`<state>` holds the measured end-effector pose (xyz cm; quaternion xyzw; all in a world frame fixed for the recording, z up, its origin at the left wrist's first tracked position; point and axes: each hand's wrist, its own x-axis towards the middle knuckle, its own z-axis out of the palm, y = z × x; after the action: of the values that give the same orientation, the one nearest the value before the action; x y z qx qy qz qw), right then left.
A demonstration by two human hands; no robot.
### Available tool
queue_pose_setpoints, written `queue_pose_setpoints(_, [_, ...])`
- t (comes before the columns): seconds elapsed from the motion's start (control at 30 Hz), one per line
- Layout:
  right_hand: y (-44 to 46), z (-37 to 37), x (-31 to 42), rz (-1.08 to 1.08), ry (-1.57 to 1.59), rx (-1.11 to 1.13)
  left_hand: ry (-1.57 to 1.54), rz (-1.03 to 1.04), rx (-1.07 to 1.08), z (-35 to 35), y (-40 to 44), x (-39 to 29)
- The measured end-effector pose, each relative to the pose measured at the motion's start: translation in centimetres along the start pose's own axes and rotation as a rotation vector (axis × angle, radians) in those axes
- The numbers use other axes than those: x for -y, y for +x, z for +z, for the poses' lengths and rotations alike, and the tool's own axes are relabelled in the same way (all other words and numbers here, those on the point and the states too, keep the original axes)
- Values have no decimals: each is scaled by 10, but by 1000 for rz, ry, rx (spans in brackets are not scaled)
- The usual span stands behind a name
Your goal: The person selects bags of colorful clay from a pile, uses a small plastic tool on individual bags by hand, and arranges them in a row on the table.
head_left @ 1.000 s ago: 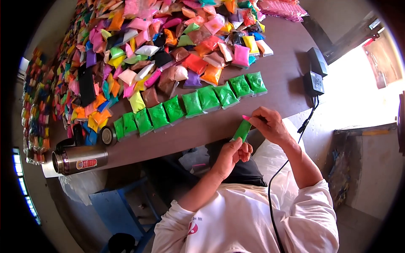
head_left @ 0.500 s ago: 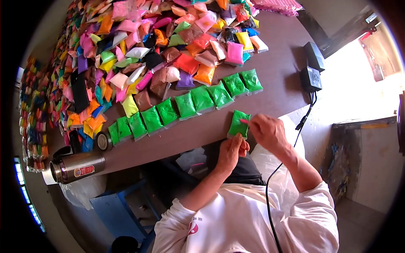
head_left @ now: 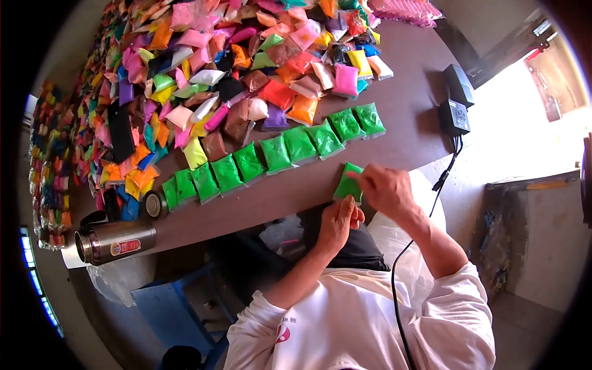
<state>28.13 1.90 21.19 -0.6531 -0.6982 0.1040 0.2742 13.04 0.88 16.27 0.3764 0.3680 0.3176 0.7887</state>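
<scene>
A single green packet (head_left: 349,180) is pinched at its lower end by my left hand (head_left: 340,221), close to the table's front edge. My right hand (head_left: 387,190), somewhat blurred, is closed on a small pink object (head_left: 353,175) whose tip lies over the upper part of that packet. Behind my hands, a slanting row of several green packets (head_left: 275,154) lies flat on the brown table (head_left: 410,68). A large heap of packets in many colours (head_left: 246,74) rises beyond the row.
A steel flask (head_left: 120,240) lies on its side at the left table edge, its round lid (head_left: 155,203) nearby. On the right edge sit black power boxes (head_left: 456,116), with a cable (head_left: 398,271) running down across my body. A blue chair (head_left: 169,311) stands below.
The green packet has turned from tilted to face-up in my left hand. My right hand has brought the pink object from the packet's top edge onto its face.
</scene>
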Motion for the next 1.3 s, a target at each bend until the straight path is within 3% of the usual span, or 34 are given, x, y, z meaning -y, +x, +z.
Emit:
queue_pose_setpoints(0.07, [6,-3,-28,170,-160,-190,50,24,-24,-1,-1,-3])
queue_pose_setpoints(0.13, [9,-25,-33,283,-47,-200,64,27,-28,-6,0,2])
queue_pose_setpoints(0.4, [-11,-12,18,436,51,110,3,-13,-10,4,1,10])
queue_pose_setpoints(0.47, [-13,-8,15,546,248,124,0,-13,-16,4,1,10])
queue_pose_setpoints(0.53, [-15,-7,11,534,313,93,-19,-61,29,5,0,6])
queue_pose_setpoints(0.67, [-11,-23,-28,555,405,-176,-88,-158,160,-2,-3,13])
queue_pose_setpoints(0.73, [7,-58,-46,513,169,-196,-21,-143,158,-13,-6,20])
queue_pose_setpoints(0.77, [15,-70,-60,376,74,-238,49,-130,162,-20,-7,22])
queue_pose_setpoints(0.8, [23,-78,-75,424,26,-180,50,-126,166,-27,-8,25])
queue_pose_setpoints(0.93, [56,-84,-98,458,35,-27,130,-250,-72,-74,-15,50])
queue_pose_setpoints(1.07, [80,-66,-106,419,88,64,19,-440,-416,-120,-23,79])
queue_pose_setpoints(1.17, [90,-63,-99,445,77,30,-71,-407,-612,-146,-32,102])
queue_pose_setpoints(1.3, [94,-65,-89,530,88,-22,-95,-418,-595,-168,-32,115])
